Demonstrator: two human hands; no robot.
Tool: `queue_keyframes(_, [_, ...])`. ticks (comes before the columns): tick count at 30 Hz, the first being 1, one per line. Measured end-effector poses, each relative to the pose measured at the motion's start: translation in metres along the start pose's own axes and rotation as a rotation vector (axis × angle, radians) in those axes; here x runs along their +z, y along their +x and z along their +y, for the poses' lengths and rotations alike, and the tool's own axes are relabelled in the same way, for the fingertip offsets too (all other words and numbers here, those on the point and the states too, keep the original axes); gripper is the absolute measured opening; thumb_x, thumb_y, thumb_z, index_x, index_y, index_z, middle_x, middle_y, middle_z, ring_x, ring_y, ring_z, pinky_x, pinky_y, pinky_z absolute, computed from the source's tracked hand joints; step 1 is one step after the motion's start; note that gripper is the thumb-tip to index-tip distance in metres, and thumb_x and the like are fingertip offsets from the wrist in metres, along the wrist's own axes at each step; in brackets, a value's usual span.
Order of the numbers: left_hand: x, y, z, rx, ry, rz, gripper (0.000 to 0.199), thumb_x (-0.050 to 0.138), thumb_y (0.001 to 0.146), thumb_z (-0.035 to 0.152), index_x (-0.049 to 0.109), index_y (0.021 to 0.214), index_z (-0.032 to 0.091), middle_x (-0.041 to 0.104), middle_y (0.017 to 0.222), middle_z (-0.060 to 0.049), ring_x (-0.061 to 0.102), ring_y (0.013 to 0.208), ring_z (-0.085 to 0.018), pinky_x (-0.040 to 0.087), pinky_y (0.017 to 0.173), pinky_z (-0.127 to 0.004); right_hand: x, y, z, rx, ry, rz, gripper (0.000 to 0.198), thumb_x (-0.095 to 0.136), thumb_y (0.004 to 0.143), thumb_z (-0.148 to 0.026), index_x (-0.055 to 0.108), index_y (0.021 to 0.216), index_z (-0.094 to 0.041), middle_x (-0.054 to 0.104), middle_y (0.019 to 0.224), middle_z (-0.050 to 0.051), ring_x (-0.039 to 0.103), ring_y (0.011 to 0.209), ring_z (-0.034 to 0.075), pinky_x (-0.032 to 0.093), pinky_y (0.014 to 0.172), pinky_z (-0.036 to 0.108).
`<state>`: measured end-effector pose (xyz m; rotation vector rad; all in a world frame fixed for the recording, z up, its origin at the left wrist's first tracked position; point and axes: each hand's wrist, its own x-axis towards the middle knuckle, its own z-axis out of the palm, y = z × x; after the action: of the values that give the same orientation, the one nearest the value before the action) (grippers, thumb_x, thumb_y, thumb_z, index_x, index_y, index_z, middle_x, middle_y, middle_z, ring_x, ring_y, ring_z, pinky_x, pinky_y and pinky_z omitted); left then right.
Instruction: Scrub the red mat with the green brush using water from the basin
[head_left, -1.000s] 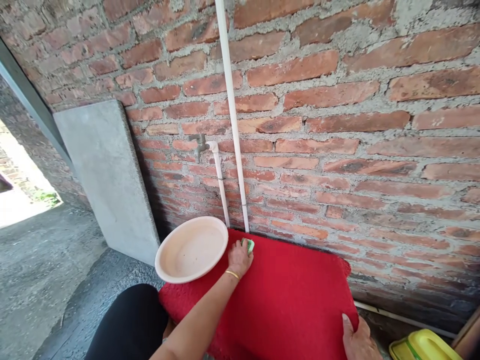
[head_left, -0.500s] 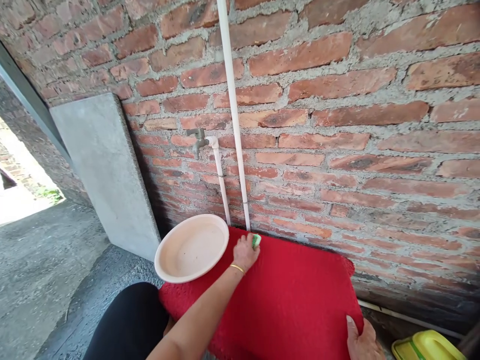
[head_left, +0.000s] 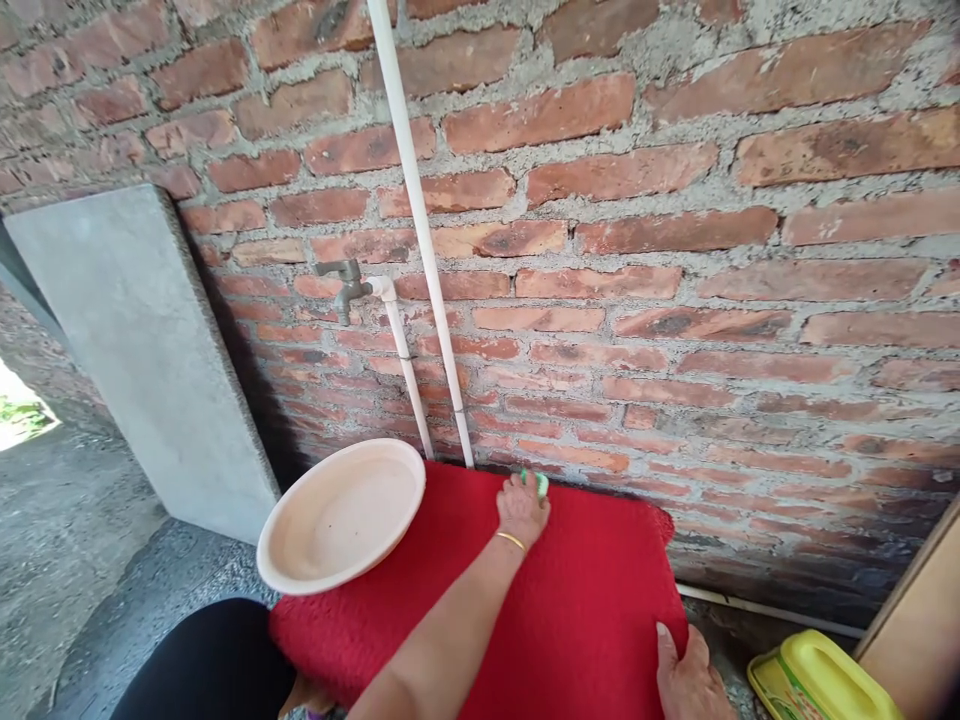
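A red mat [head_left: 592, 600] lies spread out along the foot of the brick wall. My left hand [head_left: 523, 508], with a gold bangle at its wrist, is closed on a small green-and-white scrub brush [head_left: 537, 485] near the mat's far edge. Most of the brush is hidden under my fingers. At the mat's right edge, my right hand [head_left: 694, 678] grips the cloth, thumb on top and fingers over the side. A pale pink basin [head_left: 341, 515] rests on the mat's left end, tilted a little, with no water visible inside.
A tap [head_left: 349, 288] on a white pipe juts from the brick wall [head_left: 570, 230], beside a taller white pipe [head_left: 420, 220]. A grey slab [head_left: 150, 350] leans at the left. On the right stand a yellow plastic container [head_left: 817, 680] and a wooden board [head_left: 919, 620].
My left hand has slid the brush rightward along the mat's far edge. The right hand keeps its hold on the mat. The view has turned to the right, showing the wooden board.
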<state>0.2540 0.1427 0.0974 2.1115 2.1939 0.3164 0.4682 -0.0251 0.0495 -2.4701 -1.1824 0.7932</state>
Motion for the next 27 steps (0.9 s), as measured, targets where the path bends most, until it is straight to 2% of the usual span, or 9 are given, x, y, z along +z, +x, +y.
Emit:
queue_keyframes(5, [0.007,-0.042,0.092,0.297,-0.207,-0.177,0.057,0.057,0.083,0.045,0.051,0.134,0.021,0.059,0.124,-0.016,0.056,0.111,-0.033,0.047,0.089,-0.044,0.005,0.007,0.004,-0.005,0.009,0.003,0.087,0.002,0.091,-0.065,0.034,0.147,-0.005,0.060,0.129,0.031,0.061,0.121,0.038,0.047,0.102,0.054])
queue_keyframes(8, [0.008,-0.070,0.116,0.368,-0.380,-0.307,0.053,0.055,0.082,0.053,0.055,0.128,0.027,0.062,0.121,-0.011,0.058,0.110,-0.031,0.048,0.092,-0.044,0.005,0.009,0.005,0.011,0.009,-0.001,0.086,0.002,0.091,-0.064,0.037,0.145,-0.007,0.062,0.127,0.031,0.062,0.119,0.037,0.046,0.103,0.053])
queue_keyframes(11, [0.006,-0.083,0.104,0.355,-0.442,-0.312,0.052,0.055,0.082,0.055,0.055,0.128,0.030,0.062,0.122,-0.008,0.058,0.111,-0.030,0.048,0.095,-0.044,0.004,0.009,0.004,0.006,0.002,-0.030,0.087,0.001,0.091,-0.064,0.034,0.146,-0.005,0.060,0.129,0.031,0.058,0.125,0.037,0.042,0.107,0.051])
queue_keyframes(13, [0.001,-0.082,0.079,0.302,-0.412,-0.259,0.052,0.057,0.081,0.052,0.055,0.128,0.030,0.062,0.123,-0.007,0.058,0.112,-0.029,0.047,0.097,-0.043,0.003,0.010,0.003,-0.001,0.008,-0.043,0.086,0.001,0.091,-0.062,0.031,0.148,-0.004,0.060,0.130,0.031,0.057,0.127,0.037,0.042,0.108,0.051])
queue_keyframes(17, [-0.009,-0.068,0.022,0.100,-0.265,-0.157,0.054,0.056,0.085,0.046,0.053,0.136,0.027,0.061,0.126,-0.009,0.056,0.116,-0.029,0.045,0.099,-0.042,0.002,0.009,0.001,0.019,0.027,-0.036,0.088,0.001,0.091,-0.065,0.032,0.148,-0.005,0.058,0.132,0.031,0.059,0.124,0.038,0.043,0.106,0.054])
queue_keyframes(19, [-0.011,-0.063,0.006,0.026,-0.189,-0.127,0.058,0.054,0.088,0.044,0.048,0.142,0.023,0.059,0.131,-0.012,0.055,0.118,-0.030,0.044,0.100,-0.041,0.001,0.008,0.001,0.016,0.048,-0.027,0.090,0.002,0.090,-0.068,0.034,0.148,-0.006,0.058,0.133,0.031,0.059,0.123,0.039,0.045,0.103,0.056])
queue_keyframes(21, [-0.009,-0.065,0.004,0.018,-0.141,-0.114,0.061,0.053,0.089,0.042,0.044,0.146,0.021,0.056,0.135,-0.014,0.053,0.122,-0.031,0.042,0.102,-0.043,-0.001,0.006,0.000,-0.003,0.065,-0.027,0.091,0.004,0.090,-0.069,0.034,0.148,-0.005,0.057,0.133,0.032,0.059,0.124,0.040,0.045,0.102,0.057])
queue_keyframes(23, [-0.004,-0.074,0.014,0.074,-0.130,-0.123,0.063,0.054,0.088,0.041,0.044,0.146,0.021,0.053,0.139,-0.016,0.051,0.125,-0.033,0.040,0.104,-0.045,-0.001,0.006,0.001,-0.023,0.069,-0.034,0.090,0.004,0.091,-0.067,0.034,0.148,-0.003,0.058,0.132,0.032,0.058,0.124,0.040,0.045,0.102,0.057])
queue_keyframes(27, [0.002,-0.105,0.049,0.306,-0.216,-0.232,0.066,0.060,0.082,0.048,0.048,0.142,0.024,0.056,0.134,-0.015,0.053,0.120,-0.036,0.044,0.101,-0.050,0.002,0.014,0.008,-0.033,0.060,-0.011,0.087,0.009,0.092,-0.067,0.039,0.145,-0.006,0.063,0.125,0.032,0.064,0.117,0.039,0.048,0.099,0.056])
